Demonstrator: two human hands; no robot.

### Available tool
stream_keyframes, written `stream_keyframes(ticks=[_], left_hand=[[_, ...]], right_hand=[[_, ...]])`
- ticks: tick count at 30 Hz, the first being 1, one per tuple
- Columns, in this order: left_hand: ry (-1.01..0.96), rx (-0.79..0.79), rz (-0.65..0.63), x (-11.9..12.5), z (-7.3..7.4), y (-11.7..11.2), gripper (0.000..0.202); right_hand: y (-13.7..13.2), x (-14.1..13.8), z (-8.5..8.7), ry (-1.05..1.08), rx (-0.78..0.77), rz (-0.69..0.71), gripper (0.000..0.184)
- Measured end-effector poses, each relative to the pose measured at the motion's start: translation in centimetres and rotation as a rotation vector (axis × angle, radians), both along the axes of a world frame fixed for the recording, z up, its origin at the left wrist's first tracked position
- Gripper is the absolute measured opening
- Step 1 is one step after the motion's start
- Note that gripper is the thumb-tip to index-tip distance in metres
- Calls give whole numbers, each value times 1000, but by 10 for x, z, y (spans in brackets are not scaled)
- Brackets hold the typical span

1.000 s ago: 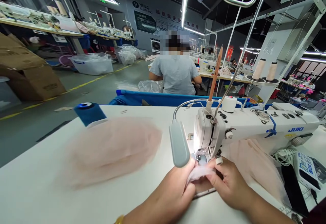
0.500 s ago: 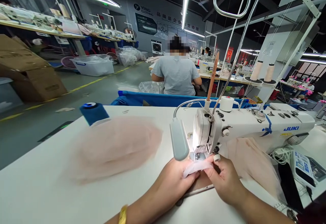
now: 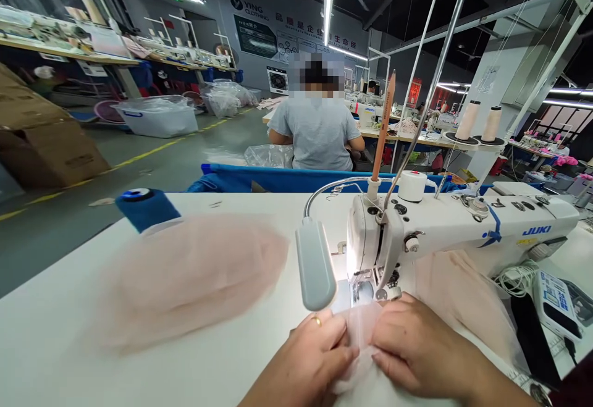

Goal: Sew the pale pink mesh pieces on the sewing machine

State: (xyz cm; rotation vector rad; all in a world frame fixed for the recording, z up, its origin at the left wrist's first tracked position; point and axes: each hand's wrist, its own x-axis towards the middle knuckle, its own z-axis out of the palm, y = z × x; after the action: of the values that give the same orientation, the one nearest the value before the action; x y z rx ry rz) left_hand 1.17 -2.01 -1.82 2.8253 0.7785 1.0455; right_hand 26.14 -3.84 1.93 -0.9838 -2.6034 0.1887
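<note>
A thin, sheer pale fabric (image 3: 360, 327) is stretched between my two hands, just in front of the needle area of a white sewing machine (image 3: 440, 215). My left hand (image 3: 317, 348), with a ring on one finger, pinches its left side. On the right, my right hand (image 3: 412, 345) grips the other side with curled fingers, close to the presser foot (image 3: 364, 289). A grey lamp head (image 3: 315, 265) hangs just above my left hand. Sheer pinkish fabric (image 3: 199, 277) lies on the table to the left, and more pink fabric (image 3: 458, 289) lies beneath the machine arm.
A blue thread cone (image 3: 151, 209) stands at the table's left edge. Right of the machine are a coiled white cable (image 3: 516, 280) and a white control box (image 3: 556, 305). A pencil (image 3: 384, 129) rises from the machine head. Ahead sits a person in a grey shirt (image 3: 319, 132).
Both hands have drawn back from the needle toward me, knuckles now upward, with the pale fabric spread between them. The view has shifted slightly.
</note>
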Motion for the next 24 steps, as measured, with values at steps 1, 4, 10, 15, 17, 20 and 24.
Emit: stream_keyframes(ticks=[1,4,10,15,17,20,24], left_hand=[[-42,15,0,1,-2,2,31],[-156,69,-3,6,-8,10,32],[-50,62,-14,4,6,18,35],[-31,65,40,4,1,25,34],[-81,70,53,6,-8,29,36],[-127,2,53,6,-15,34,35],[-116,-282,-9,3,-7,38,32]], right_hand=[[1,0,-1,-1,16,-4,32],[4,0,-6,-1,66,-12,28],[11,0,-16,-5,108,-52,14],[17,1,-23,-3,112,-102,11],[19,0,-26,11,119,-125,11],[20,-4,-29,43,123,-132,9],[22,-12,-29,130,139,-158,10]])
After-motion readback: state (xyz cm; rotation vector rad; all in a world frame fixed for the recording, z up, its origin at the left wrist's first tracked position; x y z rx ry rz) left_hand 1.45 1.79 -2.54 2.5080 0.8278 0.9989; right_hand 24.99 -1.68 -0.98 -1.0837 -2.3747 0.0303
